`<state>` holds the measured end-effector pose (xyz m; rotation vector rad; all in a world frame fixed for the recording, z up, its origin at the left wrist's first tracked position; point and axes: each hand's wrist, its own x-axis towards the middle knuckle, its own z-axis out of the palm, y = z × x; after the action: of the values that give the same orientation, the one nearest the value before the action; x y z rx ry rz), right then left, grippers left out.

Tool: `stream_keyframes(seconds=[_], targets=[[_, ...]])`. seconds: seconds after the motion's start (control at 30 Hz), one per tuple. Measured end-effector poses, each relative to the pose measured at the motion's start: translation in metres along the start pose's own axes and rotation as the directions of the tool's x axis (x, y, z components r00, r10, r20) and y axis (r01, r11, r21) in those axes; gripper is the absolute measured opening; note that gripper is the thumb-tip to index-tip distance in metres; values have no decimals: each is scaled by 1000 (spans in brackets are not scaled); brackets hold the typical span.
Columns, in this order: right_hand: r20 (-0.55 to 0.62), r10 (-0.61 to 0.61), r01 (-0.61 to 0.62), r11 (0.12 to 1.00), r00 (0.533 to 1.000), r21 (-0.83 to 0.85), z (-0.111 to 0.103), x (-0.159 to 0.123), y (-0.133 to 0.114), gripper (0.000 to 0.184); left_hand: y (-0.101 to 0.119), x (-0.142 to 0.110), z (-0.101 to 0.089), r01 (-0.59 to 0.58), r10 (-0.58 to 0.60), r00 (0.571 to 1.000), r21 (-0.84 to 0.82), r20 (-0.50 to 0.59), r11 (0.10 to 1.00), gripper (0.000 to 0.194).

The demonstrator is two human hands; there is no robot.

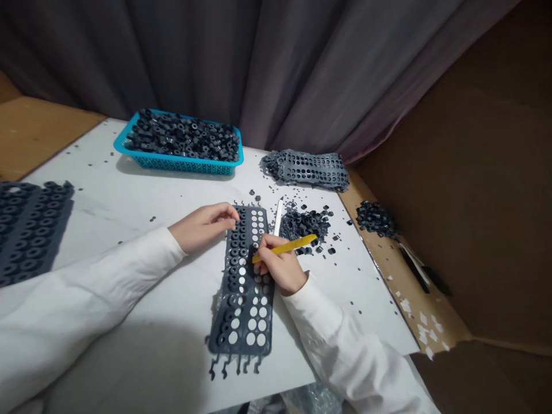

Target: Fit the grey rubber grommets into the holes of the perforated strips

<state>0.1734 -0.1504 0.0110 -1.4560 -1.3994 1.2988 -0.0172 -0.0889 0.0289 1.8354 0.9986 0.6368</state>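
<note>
A dark grey moulded rubber sheet (pixel 246 339) lies lengthwise on the white table, with raised rings mainly in its left rows and white-looking round holes on the right and lower part. At the sheet's upper left edge, my left hand (pixel 207 227) has its fingers curled in and the thumb against the rings. My right hand (pixel 280 267) wraps around a yellow pen-like stick (pixel 297 244), whose lower end meets the middle of the sheet. My fingers partly cover the holes there. Just beyond the right hand lies a slim white stick (pixel 278 215) with a dark tip.
A blue basket (pixel 179 163) full of black rubber rings stands at the back. Perforated sheets (pixel 317 169) are stacked behind right. Loose black pieces (pixel 308 224) lie nearer, with another pile (pixel 376 218) on the cardboard. A larger ringed sheet (pixel 32 230) is at left.
</note>
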Motion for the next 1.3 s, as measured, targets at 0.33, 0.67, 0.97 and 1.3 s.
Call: stream_keyframes(seconds=[0.33, 0.67, 0.97, 1.3], targets=[[-60, -86, 84, 996, 994, -36, 2, 4, 7, 15, -11, -7, 27, -329, 249, 941, 439, 230, 836, 21], [-53, -158, 147, 975, 986, -167, 2, 6, 3, 19, -3, -5, 41, -373, 189, 922, 648, 338, 664, 22], [-58, -30, 33, 998, 998, 56, 2, 9, 9, 16, -8, 9, 3, -76, 84, 978, 45, -190, 996, 25], [-110, -62, 73, 993, 992, 96, 2, 16, 14, 12, -15, 9, 17, -292, 267, 956, 322, 121, 901, 25]])
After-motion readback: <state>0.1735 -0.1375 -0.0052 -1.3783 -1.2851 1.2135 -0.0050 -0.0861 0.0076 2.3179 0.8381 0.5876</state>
